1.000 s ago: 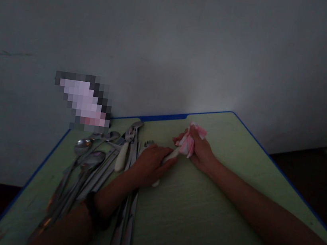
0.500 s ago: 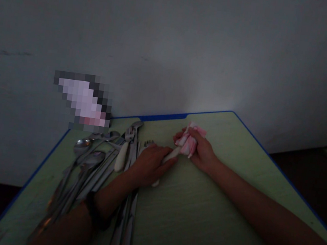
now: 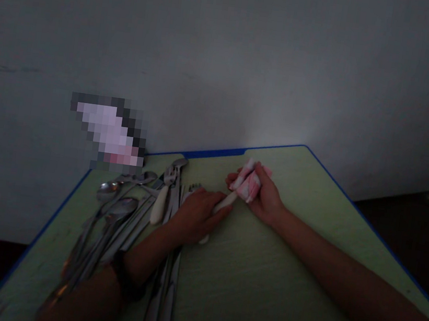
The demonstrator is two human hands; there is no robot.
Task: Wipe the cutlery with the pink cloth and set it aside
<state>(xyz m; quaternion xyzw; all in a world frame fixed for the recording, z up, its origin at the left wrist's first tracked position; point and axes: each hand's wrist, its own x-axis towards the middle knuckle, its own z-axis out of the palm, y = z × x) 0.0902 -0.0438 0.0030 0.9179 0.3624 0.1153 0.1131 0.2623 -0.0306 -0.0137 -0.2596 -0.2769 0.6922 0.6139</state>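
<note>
My left hand (image 3: 195, 215) is closed round the white handle of a utensil (image 3: 223, 204) that lies on the green table (image 3: 261, 282). The utensil's far end is buried in a pink and white cloth (image 3: 249, 182), which my right hand (image 3: 265, 198) grips in a bunch just beyond the left hand. What kind of utensil it is stays hidden by the cloth. A dark band sits on my left wrist.
A pile of metal spoons, forks and knives (image 3: 123, 222) lies to the left of my left arm, one with a white handle (image 3: 159, 207). The table has a blue rim (image 3: 215, 153) and stands against a plain wall. A blurred-out patch (image 3: 107, 133) sits at the back left.
My right hand has turned the cloth a little on the utensil's end and shifted slightly up. The left hand has stayed put.
</note>
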